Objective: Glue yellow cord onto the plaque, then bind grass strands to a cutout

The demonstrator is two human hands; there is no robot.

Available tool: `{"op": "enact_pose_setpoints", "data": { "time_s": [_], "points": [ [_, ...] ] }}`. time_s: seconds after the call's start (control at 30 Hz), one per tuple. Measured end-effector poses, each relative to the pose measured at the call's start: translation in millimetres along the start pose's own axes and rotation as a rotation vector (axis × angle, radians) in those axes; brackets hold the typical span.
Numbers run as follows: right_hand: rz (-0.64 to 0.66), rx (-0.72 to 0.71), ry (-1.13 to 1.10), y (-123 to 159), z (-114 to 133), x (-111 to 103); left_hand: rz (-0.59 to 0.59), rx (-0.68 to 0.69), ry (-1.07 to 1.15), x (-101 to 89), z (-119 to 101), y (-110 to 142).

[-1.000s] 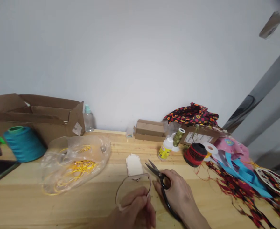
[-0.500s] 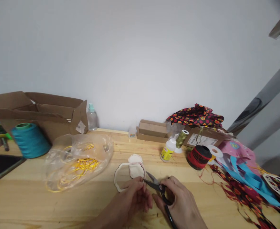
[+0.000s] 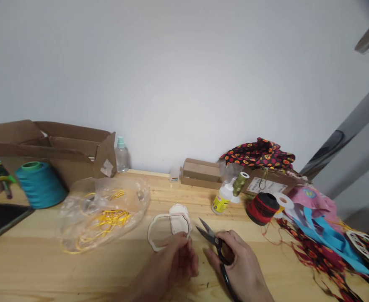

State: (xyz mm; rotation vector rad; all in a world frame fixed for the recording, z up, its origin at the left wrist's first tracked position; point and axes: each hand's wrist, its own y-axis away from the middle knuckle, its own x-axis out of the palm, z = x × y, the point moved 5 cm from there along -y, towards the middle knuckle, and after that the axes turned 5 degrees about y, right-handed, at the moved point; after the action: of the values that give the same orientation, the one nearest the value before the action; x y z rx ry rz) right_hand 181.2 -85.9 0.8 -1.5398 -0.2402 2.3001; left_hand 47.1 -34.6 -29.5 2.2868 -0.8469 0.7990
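L hand: it's clenching the pale ring-shaped frame, fingers curled over its lower right edge; I can't tell exactly how the thumb sits.

R hand: it's grasping the black-handled scissors, fingers wrapped round the pivot end, with one long handle trailing toward the bench edge.

Frame: the scalloped cream frame [image 3: 159, 240] is sitting low over the bench, held just left of the blades, w/ the cream plaque [image 3: 180, 220] showing through & above it, touching it.

Work in hand: I'm seeing both hands working close together at centre bench, blades parted, tips pointing up & left, near the frame but not touching it.

Left side: a clear plastic bag [image 3: 131, 195] is lying on the bench, holding loose yellow cord [image 3: 109, 219], w/ a teal thread cone [image 3: 40, 185] and cardboard box [image 3: 58, 140] behind it.

Right side: a yellow-labelled glue bottle [image 3: 221, 200], olive thread spool [image 3: 240, 183] and red-and-black spool [image 3: 261, 209] are standing together; blue ribbon [image 3: 326, 237] is lying beside them.
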Motion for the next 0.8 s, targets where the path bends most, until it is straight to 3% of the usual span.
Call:
{"op": "enact_pose_setpoints", "data": {
  "time_s": [0.13, 0.3, 0.5, 0.63, 0.8],
  "points": [
    [-0.035, -0.050, 0.052, 2.8, 1.4, -2.7, -0.094, 0.136, -0.007, -6.9, -10.5, -1.3],
    [-0.056, -0.097, 0.178, 3.3, 4.5, -4.9, -0.044, 0.196, -0.104, -6.4, -12.7, -6.0],
    [-0.161, -0.190, 0.268, 3.9, 14.1, -9.3, -0.108, 0.262, -0.416, -3.8, -20.2, -2.3],
    [-0.176, -0.216, 0.277, 4.1, 17.2, -9.2, -0.153, 0.320, -0.609, -4.6, -24.3, 2.6],
    [-0.175, -0.229, 0.156, 6.5, 12.3, -12.9, -0.243, 0.358, -0.626, -12.5, -32.8, 3.1]
  ]
}}
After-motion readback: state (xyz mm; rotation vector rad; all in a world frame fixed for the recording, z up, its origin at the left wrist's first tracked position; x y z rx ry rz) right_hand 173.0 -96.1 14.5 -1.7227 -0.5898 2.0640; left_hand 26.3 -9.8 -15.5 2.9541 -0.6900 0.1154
